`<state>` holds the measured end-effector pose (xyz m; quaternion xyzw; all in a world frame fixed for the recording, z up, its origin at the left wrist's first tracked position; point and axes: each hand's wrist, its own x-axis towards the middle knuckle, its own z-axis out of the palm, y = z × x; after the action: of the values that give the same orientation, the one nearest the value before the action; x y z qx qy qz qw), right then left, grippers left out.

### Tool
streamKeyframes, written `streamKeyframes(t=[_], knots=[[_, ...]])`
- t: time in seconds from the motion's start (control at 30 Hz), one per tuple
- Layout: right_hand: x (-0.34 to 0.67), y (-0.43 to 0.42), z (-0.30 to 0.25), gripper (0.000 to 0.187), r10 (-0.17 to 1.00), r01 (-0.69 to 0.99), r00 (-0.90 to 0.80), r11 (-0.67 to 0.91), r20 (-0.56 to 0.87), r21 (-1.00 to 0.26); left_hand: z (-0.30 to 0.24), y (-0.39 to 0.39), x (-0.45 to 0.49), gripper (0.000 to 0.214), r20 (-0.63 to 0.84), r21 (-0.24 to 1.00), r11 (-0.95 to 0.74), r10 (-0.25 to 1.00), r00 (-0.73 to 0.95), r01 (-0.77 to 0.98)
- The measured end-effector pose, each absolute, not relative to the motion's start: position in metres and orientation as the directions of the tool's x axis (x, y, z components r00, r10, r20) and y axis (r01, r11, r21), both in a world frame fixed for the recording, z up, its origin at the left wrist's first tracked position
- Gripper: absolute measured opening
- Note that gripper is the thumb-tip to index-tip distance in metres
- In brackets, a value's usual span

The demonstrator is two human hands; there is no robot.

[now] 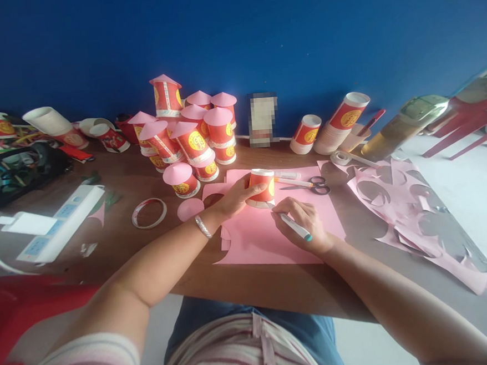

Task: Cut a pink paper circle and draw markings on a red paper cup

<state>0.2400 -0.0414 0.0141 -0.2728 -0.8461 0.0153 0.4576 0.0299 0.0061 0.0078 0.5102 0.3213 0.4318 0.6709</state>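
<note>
My left hand (240, 196) is wrapped round the side of a red paper cup (262, 179) with a yellow emblem, which stands over the pink paper (264, 245). A marker (295, 226) with a white barrel and a green end is gripped in my right hand (300, 218). Its tip is at the cup's white lower band; whether it touches cannot be made out. Behind my right hand lie black-handled scissors (319, 185) and an orange-and-white pen-like tool (292, 183). A pink paper disc (190, 209) lies beside my left wrist.
Several red cups with pink cone tops (218, 117) stand stacked at the back left. A tape ring (149, 213) and power strip (60, 223) lie left. Stacked cups (345, 121), a tape roll (340, 158), a bottle (404, 127) and pink scraps (416, 215) are on the right.
</note>
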Motion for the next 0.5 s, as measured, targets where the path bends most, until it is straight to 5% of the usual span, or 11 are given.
streamKeyframes(t=[0.5], knots=[[0.2383,-0.0417,0.0140,0.017,0.423,0.438,-0.426,0.870,0.800,-0.227,0.0121,0.0040,0.0305,0.047,0.009,0.955,0.117,0.907,0.422,-0.272]])
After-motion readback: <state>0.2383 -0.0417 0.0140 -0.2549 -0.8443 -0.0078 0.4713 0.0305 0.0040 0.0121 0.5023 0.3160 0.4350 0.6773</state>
